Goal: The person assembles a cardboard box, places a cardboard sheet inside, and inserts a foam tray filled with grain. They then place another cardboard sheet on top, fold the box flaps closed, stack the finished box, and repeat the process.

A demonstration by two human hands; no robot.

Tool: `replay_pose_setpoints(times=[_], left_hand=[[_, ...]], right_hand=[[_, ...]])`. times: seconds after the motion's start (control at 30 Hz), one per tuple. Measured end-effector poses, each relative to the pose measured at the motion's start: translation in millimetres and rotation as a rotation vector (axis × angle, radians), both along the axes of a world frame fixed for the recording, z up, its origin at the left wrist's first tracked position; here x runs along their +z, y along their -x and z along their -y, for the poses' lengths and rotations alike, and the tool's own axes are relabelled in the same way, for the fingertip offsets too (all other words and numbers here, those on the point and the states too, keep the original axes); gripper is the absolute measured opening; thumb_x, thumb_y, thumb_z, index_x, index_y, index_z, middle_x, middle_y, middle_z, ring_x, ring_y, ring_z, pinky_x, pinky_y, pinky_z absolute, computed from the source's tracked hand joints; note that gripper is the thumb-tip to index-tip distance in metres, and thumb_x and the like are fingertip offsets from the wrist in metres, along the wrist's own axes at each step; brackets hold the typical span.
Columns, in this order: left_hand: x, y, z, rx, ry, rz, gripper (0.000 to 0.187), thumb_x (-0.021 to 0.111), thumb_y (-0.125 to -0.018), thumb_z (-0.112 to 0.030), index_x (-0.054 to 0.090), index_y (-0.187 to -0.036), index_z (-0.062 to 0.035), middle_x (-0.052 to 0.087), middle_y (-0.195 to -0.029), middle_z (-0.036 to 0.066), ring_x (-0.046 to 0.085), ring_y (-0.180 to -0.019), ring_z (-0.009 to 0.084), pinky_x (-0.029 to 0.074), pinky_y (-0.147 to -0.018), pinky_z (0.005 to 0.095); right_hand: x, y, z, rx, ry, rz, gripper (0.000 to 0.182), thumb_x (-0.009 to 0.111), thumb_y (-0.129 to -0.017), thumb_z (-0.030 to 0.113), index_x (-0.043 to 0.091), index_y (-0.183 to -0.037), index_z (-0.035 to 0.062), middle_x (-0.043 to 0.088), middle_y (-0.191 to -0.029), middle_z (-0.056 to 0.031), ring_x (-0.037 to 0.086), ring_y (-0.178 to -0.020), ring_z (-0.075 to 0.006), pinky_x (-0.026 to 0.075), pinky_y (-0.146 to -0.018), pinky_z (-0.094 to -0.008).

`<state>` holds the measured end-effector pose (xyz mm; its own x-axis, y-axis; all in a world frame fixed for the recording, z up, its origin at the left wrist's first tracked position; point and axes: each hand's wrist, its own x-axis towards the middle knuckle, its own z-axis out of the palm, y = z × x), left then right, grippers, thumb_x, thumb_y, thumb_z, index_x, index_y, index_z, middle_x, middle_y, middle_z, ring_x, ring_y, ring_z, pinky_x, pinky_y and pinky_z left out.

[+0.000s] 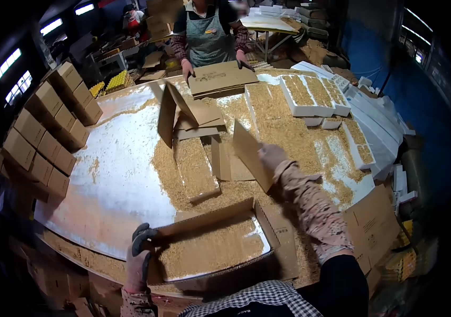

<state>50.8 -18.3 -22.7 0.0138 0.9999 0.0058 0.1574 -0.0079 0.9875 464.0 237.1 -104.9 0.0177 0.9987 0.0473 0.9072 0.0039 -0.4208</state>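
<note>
A long open cardboard box stands at the near edge of the table, holding a white tray filled with sawdust-like material. My left hand, in a grey and pink glove, is closed on the box's left end. Farther forward, my gloved right hand grips an upright cardboard flap of another open carton. Between the two cartons, to the left, lies a long white tray covered in the same loose material. More folded cardboard stands behind it.
Across the table, a co-worker holds flat cardboard sheets. Closed boxes are stacked at the left. White filled trays sit at the back right. Loose material covers the table's middle. Another person is far back left.
</note>
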Motion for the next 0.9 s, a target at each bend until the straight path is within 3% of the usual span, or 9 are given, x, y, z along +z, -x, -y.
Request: replay_pose_setpoints(times=[0.17,0.3,0.37,0.47,0.57,0.63,0.7,0.77,0.9], left_hand=[[-5.3,-2.3,-6.4,-0.049,0.035,0.333,0.049,0.065,-0.081,-0.027,0.054,-0.118,0.0048,0.038,-0.132,0.008,0.052,-0.109,0.0233,0.052,-0.090,0.0421],[-8.2,1.9,-9.7,-0.175,-0.004,0.219,0.054,0.059,-0.078,-0.023,0.049,-0.124,0.0040,0.043,-0.129,0.011,0.053,-0.112,0.0262,0.049,-0.093,0.0412],[-2.4,2.7,-5.5,-0.198,-0.100,0.173,0.058,0.064,-0.077,-0.030,0.052,-0.123,0.0030,0.044,-0.129,0.010,0.053,-0.112,0.0213,0.044,-0.099,0.0340],[-1.0,3.7,2.5,-0.242,-0.017,0.224,0.066,0.065,-0.080,-0.035,0.045,-0.132,0.0015,0.040,-0.137,0.012,0.047,-0.122,0.0224,0.037,-0.105,0.0338],[12.2,-11.3,-14.4,0.146,-0.364,0.240,0.076,0.061,-0.089,-0.030,0.020,-0.147,-0.0031,0.029,-0.149,0.014,0.026,-0.139,0.0234,0.020,-0.114,0.0354],[38.5,-19.1,-42.2,0.022,-0.556,0.400,0.066,0.059,-0.091,-0.024,0.026,-0.145,-0.0034,0.036,-0.145,0.014,0.035,-0.135,0.0230,0.030,-0.110,0.0345],[81.0,-36.2,-56.8,-0.034,-0.243,0.445,0.052,0.058,-0.093,-0.025,0.041,-0.136,-0.0012,0.053,-0.128,0.013,0.052,-0.117,0.0186,0.046,-0.094,0.0320],[86.2,-39.0,-86.0,0.127,-0.186,0.139,0.031,0.060,-0.092,-0.026,0.061,-0.111,-0.0006,0.063,-0.088,0.002,0.058,-0.072,0.0129,0.048,-0.064,0.0265],[79.0,-44.7,-107.6,0.034,-0.616,-0.007,0.038,0.058,-0.094,-0.031,0.058,-0.115,0.0002,0.063,-0.095,0.006,0.061,-0.090,0.0157,0.053,-0.074,0.0284]], right_hand=[[137.3,-16.6,91.5,0.174,-0.595,0.043,0.042,0.054,-0.086,0.017,0.050,-0.127,0.0125,0.066,-0.092,-0.0179,0.065,-0.081,-0.0346,0.052,-0.073,-0.0412],[198.0,48.5,168.3,0.781,-0.776,-0.285,0.043,0.067,-0.077,0.006,0.055,-0.118,0.0052,0.066,-0.104,-0.0174,0.068,-0.091,-0.0298,0.055,-0.078,-0.0355],[214.2,65.0,184.1,0.855,-0.573,-0.306,0.038,0.069,-0.075,0.007,0.060,-0.111,0.0057,0.068,-0.102,-0.0135,0.069,-0.089,-0.0262,0.056,-0.078,-0.0347],[214.6,64.1,165.7,0.680,-0.460,-0.572,0.025,0.064,-0.078,0.003,0.063,-0.103,0.0057,0.070,-0.087,-0.0074,0.068,-0.077,-0.0184,0.055,-0.074,-0.0304],[212.9,61.4,122.5,0.584,-0.330,-1.149,0.016,0.062,-0.081,-0.001,0.063,-0.097,0.0016,0.067,-0.086,-0.0031,0.062,-0.075,-0.0098,0.052,-0.073,-0.0238],[217.2,79.5,119.7,0.554,-0.251,-1.263,0.018,0.065,-0.082,0.000,0.061,-0.100,0.0002,0.066,-0.091,-0.0027,0.062,-0.081,-0.0088,0.051,-0.073,-0.0220],[200.0,95.2,106.1,0.502,-0.238,-1.381,0.017,0.067,-0.084,0.003,0.061,-0.100,0.0005,0.065,-0.091,-0.0014,0.060,-0.079,-0.0077,0.050,-0.071,-0.0213],[209.8,95.6,113.5,0.419,-0.134,-1.206,0.016,0.065,-0.087,0.011,0.063,-0.101,0.0039,0.065,-0.090,0.0007,0.061,-0.083,-0.0072,0.049,-0.073,-0.0191],[170.9,26.5,86.6,0.303,-0.226,-1.536,0.017,0.054,-0.095,0.015,0.062,-0.107,0.0082,0.065,-0.098,-0.0031,0.064,-0.083,-0.0116,0.053,-0.074,-0.0219]])
